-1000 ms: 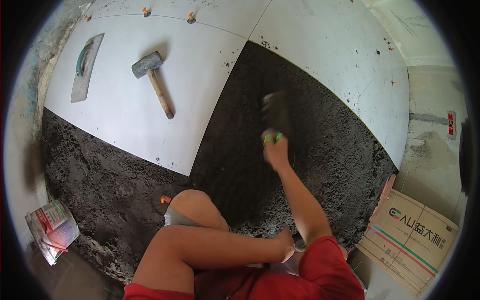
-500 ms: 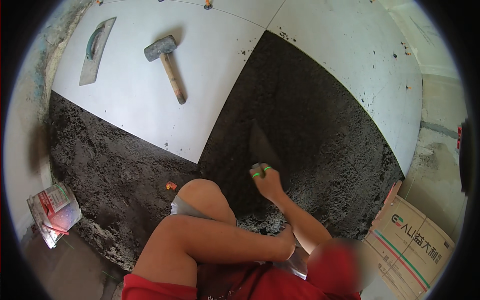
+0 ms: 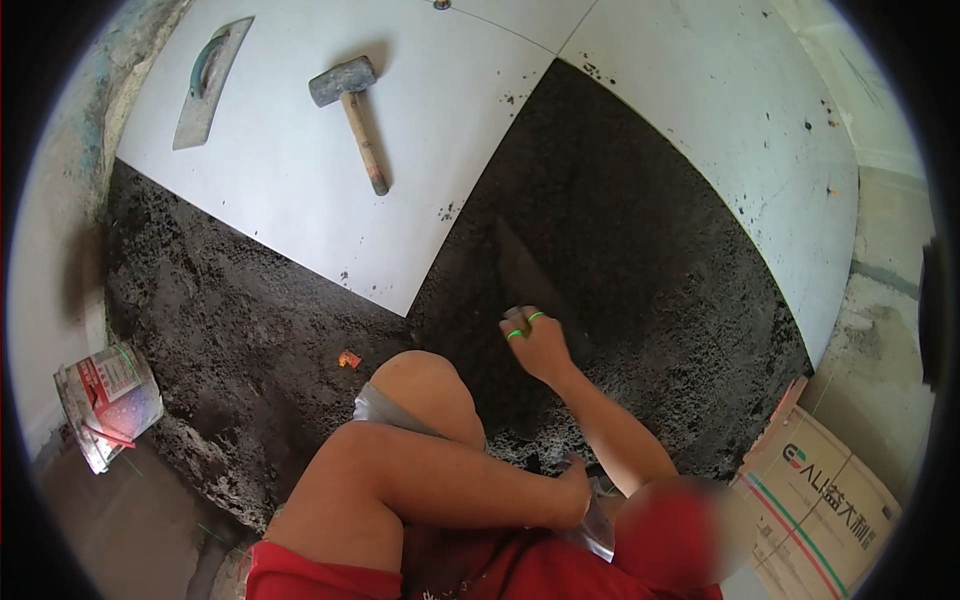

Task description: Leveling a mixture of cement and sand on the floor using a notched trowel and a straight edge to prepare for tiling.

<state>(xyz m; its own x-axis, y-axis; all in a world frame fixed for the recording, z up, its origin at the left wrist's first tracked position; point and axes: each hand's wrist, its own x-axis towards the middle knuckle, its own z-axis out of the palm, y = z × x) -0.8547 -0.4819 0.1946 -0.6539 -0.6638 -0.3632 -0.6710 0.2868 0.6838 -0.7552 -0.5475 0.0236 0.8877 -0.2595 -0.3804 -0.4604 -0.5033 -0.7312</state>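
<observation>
My right hand [image 3: 540, 349] is closed around the handle of a pointed trowel [image 3: 524, 268], and its dark blade lies low over the dark mortar bed [image 3: 640, 200]. Bright green marks cross two of its fingers. My left forearm crosses in front of my body, and my left hand [image 3: 573, 495] rests at my grey-clothed knee; its fingers are mostly hidden. To the left of the trowel is the corner of a large white tile [image 3: 300, 220]. Another white tile [image 3: 770, 180] borders the mortar on the right.
On the left tile lie a mallet [image 3: 360, 130] with a wooden handle and a flat float [image 3: 212, 85] with a curved handle. A small orange scrap [image 3: 349, 359] is on the mortar. A bucket [image 3: 110, 405] is at left, a cardboard box [image 3: 815, 500] at lower right. Walls flank both sides.
The whole view has shifted a little, moving the tile and mallet up and right in the picture. Against the tile corner, the trowel and my right hand have moved slightly forward and left.
</observation>
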